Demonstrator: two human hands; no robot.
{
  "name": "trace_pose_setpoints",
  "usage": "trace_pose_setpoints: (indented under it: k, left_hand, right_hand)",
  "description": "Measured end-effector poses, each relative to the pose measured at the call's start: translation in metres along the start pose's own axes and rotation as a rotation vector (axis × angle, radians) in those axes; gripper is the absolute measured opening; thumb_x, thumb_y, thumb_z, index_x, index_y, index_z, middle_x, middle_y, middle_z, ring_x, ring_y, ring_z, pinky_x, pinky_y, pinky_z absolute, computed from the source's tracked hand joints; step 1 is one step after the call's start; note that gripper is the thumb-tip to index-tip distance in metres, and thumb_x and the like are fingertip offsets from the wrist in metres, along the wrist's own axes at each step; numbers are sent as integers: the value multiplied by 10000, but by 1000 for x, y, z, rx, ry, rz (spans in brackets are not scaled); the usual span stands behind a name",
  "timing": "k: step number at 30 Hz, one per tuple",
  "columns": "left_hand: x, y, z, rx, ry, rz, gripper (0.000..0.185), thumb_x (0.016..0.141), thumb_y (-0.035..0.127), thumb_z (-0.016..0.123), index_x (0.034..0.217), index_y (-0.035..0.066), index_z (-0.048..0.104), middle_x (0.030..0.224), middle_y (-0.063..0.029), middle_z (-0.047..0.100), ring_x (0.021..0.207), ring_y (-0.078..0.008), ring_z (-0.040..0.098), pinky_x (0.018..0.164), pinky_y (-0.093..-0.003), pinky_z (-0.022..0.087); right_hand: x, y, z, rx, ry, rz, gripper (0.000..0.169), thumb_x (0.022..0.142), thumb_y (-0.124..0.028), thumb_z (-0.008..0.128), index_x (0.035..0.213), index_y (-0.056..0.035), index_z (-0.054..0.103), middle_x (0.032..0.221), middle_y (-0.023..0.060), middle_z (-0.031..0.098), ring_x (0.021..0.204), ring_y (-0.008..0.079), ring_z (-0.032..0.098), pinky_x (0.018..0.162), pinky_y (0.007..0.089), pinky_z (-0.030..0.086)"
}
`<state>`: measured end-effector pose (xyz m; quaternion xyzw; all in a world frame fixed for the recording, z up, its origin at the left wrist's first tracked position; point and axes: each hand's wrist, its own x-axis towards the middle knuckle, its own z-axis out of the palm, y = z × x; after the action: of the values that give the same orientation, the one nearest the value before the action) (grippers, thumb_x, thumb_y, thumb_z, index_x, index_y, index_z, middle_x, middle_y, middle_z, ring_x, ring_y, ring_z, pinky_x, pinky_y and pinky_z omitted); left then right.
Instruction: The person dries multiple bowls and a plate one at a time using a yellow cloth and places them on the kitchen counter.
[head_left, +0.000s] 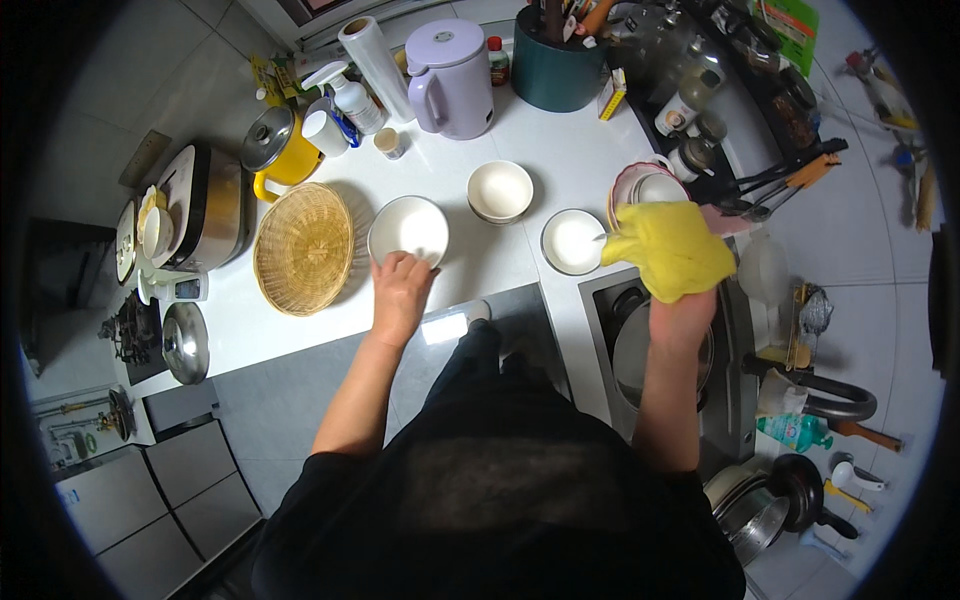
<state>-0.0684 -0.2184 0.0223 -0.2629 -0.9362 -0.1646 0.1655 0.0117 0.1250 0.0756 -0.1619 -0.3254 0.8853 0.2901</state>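
My left hand (403, 291) grips the near rim of a white bowl (409, 229) on the counter. My right hand (684, 307) holds a yellow cloth (667, 251), which hides most of its fingers. The cloth hangs beside another white bowl (573, 241) and partly covers a pink-rimmed dish (624, 187) with white bowls in it. Further back, between the two separate bowls, stands a cream bowl (500, 191), seemingly stacked on another. A round wicker basket (304, 251) lies left of my left hand.
Behind the bowls stand a lilac electric kettle (450, 82), a dark green utensil holder (559, 67) and a small jar (388, 142). A yellow pot (281, 146) and a rice cooker (199, 202) are at left. The sink (604, 300) with a pan (637, 360) lies under my right forearm.
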Motion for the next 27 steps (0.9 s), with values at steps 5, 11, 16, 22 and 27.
trace_pose_setpoints:
  k: [5, 11, 16, 22, 27]
  left_hand:
    - [-13, -35, 10, 36, -36, -76, 159, 747, 149, 713, 767, 81, 571, 800, -46, 583, 936, -270, 560, 910, -551, 374]
    - [-11, -44, 17, 54, -92, -87, 159, 763, 159, 701, 754, 86, 560, 782, -36, 581, 960, -255, 567, 1009, -626, 305]
    - [-5, -38, 1, 5, -102, -105, 432, 770, 241, 712, 1163, 110, 589, 1199, -106, 546, 1206, -316, 460, 1071, -639, 192]
    - [-14, -12, -7, -247, -47, 53, 378, 774, 68, 675, 1143, 67, 592, 1231, -144, 533, 1169, -343, 496, 1034, -568, 324]
    - [0, 17, 8, -786, -172, -192, 371, 855, 75, 628, 1212, 36, 535, 1209, -122, 537, 1071, -293, 569, 893, -394, 490]
  right_hand:
    - [13, 53, 50, -686, -217, -16, 316, 964, -168, 524, 1207, 32, 544, 1197, 123, 568, 1077, 190, 552, 928, 314, 431]
    - [35, 144, 87, -1484, -760, -323, 304, 919, -248, 572, 1041, 25, 625, 1013, 184, 642, 920, 360, 619, 814, 428, 493]
    - [50, 217, 54, -1966, -991, -587, 297, 872, -317, 599, 928, -29, 646, 967, 155, 655, 900, 300, 639, 805, 418, 497]
    - [58, 226, 55, -2028, -992, -338, 234, 845, -285, 621, 896, -58, 640, 848, 119, 681, 794, 305, 660, 731, 443, 507]
    - [55, 193, 69, -1862, -824, -317, 278, 870, -309, 596, 916, -37, 635, 809, 164, 662, 772, 359, 647, 694, 463, 508]
